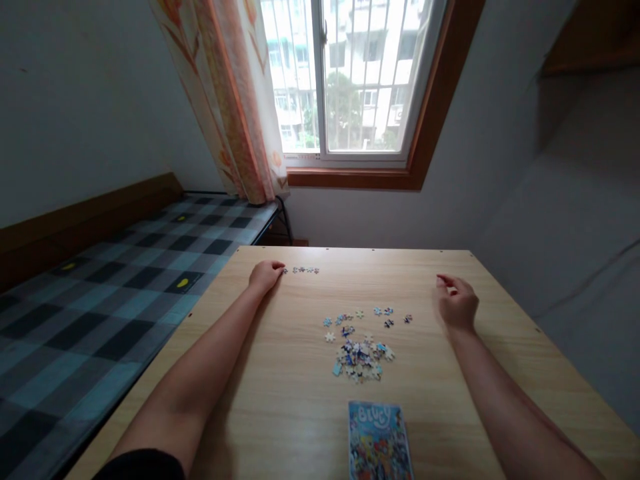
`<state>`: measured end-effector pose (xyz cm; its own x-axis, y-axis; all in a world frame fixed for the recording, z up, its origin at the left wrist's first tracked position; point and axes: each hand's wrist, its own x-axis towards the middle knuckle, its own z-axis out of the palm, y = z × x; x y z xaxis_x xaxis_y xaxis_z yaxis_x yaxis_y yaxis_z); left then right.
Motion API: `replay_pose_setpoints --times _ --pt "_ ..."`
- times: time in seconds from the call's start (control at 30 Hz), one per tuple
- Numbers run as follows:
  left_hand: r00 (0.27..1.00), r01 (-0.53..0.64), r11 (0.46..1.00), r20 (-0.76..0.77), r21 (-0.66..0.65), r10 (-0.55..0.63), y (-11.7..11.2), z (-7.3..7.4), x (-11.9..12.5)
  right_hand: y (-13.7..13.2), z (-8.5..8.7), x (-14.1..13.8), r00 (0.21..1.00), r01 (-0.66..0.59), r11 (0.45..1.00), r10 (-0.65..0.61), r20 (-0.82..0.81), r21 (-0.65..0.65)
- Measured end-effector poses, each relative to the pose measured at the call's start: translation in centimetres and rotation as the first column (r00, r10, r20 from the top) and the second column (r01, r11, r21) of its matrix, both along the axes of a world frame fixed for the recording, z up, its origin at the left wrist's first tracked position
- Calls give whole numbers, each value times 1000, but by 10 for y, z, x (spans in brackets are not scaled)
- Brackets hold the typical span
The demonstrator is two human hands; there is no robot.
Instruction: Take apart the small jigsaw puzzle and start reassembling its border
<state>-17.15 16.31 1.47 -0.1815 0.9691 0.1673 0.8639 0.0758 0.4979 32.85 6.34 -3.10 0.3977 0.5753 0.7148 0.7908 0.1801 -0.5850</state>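
Observation:
My left hand [266, 275] reaches to the far left of the table. Its thumb and fingertips close on a small jigsaw puzzle piece [285, 271], at the left end of a short row of joined puzzle pieces [306, 270]. Over the right side of the table, my right hand [459, 303] is curled with thumb and forefinger together; whatever they may hold is too small to make out. Between the arms lies a heap of loose puzzle pieces [361, 360]. Several single pieces [389, 323] are scattered beyond it.
A puzzle box [380, 440] with a colourful cartoon cover lies near the front of the wooden table [280, 387]. At left stands a bed [125, 273] with a checked cover. A curtain [230, 100] hangs beside the barred window [360, 80] past the far edge.

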Motion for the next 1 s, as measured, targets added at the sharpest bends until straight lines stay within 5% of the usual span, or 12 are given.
replay_pose_setpoints --times 0.4,0.8,1.0 --pt "982 33 992 -191 125 -8 -8 -22 8 0 -3 -7 1000 -16 1000 16 -16 4" --pt "981 24 993 -193 113 -2 -4 -22 11 2 -6 -7 966 -20 997 1 -259 -70" --pt "998 -13 972 -54 236 27 0 -24 8 7 -4 -8 974 -76 991 51 -222 -106"
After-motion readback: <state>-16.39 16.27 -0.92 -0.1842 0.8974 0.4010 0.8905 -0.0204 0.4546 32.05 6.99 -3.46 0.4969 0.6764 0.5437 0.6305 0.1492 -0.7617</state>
